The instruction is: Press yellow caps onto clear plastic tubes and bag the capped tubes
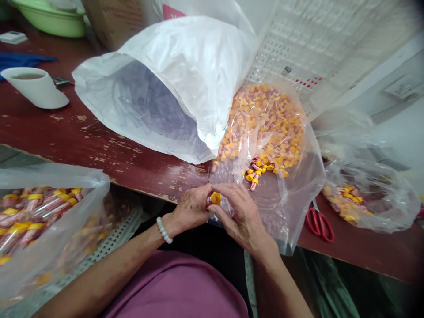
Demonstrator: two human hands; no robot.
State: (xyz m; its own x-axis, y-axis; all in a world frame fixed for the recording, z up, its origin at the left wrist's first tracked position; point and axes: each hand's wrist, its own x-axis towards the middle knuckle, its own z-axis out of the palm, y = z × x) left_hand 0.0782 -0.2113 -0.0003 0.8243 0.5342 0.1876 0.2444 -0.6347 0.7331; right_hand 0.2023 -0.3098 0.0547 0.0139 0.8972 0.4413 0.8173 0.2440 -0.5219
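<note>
My left hand (191, 207) and my right hand (239, 214) meet at the table's front edge, fingers pinched together around a small red tube with a yellow cap (214, 198). A white bead bracelet (164, 230) circles my left wrist. Just beyond my hands lies an open clear plastic bag (291, 194) holding a heap of small yellow-capped red tubes (265, 126). A few loose ones (256, 170) lie near the bag's mouth.
A large white sack (185, 84) lies open on the dark red table (66, 132). Clear bags of tubes sit at left (36, 212) and right (367, 198). Red scissors (319, 223), a white cup (35, 86), a green basin (49, 17) and a white crate (318, 39) are around.
</note>
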